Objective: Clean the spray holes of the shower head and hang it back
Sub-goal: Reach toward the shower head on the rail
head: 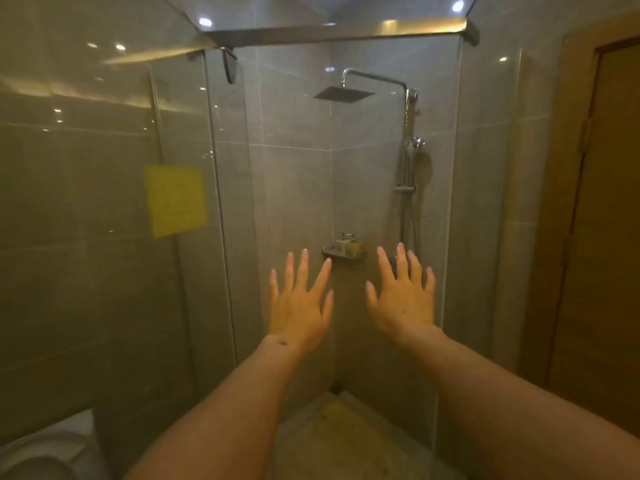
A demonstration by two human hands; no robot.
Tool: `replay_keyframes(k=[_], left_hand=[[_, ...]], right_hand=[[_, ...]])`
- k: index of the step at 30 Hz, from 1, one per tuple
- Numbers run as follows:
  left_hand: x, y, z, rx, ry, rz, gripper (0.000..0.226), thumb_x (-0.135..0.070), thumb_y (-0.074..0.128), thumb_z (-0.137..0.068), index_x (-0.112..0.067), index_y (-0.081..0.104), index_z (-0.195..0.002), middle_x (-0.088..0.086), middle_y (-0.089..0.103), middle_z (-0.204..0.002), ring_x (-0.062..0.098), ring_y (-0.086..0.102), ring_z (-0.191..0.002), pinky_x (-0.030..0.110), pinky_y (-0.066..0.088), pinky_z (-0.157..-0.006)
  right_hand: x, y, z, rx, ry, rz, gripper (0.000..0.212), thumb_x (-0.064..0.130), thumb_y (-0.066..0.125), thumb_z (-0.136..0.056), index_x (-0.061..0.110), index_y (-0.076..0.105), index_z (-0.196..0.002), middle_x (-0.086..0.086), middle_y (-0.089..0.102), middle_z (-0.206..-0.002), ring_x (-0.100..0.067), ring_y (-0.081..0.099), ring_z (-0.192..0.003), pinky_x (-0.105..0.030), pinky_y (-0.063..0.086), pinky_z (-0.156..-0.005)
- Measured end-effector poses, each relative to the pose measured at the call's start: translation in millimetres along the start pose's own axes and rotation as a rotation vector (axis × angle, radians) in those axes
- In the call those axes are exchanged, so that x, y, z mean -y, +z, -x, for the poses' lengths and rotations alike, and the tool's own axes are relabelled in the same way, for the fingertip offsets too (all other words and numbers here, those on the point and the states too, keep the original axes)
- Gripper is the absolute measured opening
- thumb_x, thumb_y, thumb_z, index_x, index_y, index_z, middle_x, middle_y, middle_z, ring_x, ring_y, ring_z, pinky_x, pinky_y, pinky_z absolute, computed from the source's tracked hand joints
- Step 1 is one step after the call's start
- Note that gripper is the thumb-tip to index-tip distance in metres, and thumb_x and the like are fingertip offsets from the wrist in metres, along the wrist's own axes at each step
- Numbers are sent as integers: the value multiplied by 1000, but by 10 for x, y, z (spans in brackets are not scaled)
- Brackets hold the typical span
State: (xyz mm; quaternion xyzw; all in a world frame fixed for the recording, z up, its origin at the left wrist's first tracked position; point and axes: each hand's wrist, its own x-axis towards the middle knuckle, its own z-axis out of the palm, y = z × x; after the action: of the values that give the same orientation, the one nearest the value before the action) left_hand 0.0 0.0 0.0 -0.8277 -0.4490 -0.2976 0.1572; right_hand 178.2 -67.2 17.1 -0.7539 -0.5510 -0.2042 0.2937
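Open gap between glass panels leads to hand shower.

yellow notice on glass, print unreadable

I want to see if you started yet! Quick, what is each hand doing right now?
Left hand: open, fingers spread, holding nothing.
Right hand: open, fingers spread, holding nothing.
The chrome handheld shower head hangs on its rail, untouched.

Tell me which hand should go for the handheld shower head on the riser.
Right, probably. The handheld shower head hangs on the riser pipe at the right wall, above the right hand. The left hand is farther off, by the corner shelf. Both are open and empty.
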Motion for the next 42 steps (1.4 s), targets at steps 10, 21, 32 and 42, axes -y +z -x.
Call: replay_keyframes(k=[10, 21, 32, 42], left_hand=[[289, 1022, -849, -30, -15, -30, 61, -54, 19, -103, -40, -2, -159, 5, -11, -168, 29, -17, -154, 58, 0, -123], [-6, 2079, -2412, -25, -90, 38, 59, -53, 18, -103, -41, 1, -159, 6, -6, -170, 29, -14, -155, 56, -1, -123], [-2, 3085, -3353, -19, -12, 56, 62, -54, 23, -103, -40, 1, -159, 7, -4, -169, 32, -11, -155, 60, 5, -123], [307, 4337, -4480, 125, 70, 58, 63, -57, 17, -103, -42, -10, -157, 7, -15, -167, 32, -17, -153, 60, -2, -122]], right_hand=[[-315, 948, -876, 8, -18, 34, 68, 52, 33, -99, 30, 5, -158, -8, -4, -166, -27, -4, -152, -51, 8, -122], [-996, 1897, -2380, 20, 11, 13, 65, 49, 37, -98, 26, 17, -155, -9, 6, -165, -26, 3, -152, -49, 12, -121], [-1296, 2845, -3280, 46, 128, -69, 60, 47, 42, -98, 22, 25, -150, -10, 17, -162, -27, 10, -150, -51, 16, -120], [-1560, 3883, -4347, 104, 228, -8, 62, 48, 39, -98, 22, 22, -152, -9, 14, -163, -26, 8, -151, -50, 16, -120]])
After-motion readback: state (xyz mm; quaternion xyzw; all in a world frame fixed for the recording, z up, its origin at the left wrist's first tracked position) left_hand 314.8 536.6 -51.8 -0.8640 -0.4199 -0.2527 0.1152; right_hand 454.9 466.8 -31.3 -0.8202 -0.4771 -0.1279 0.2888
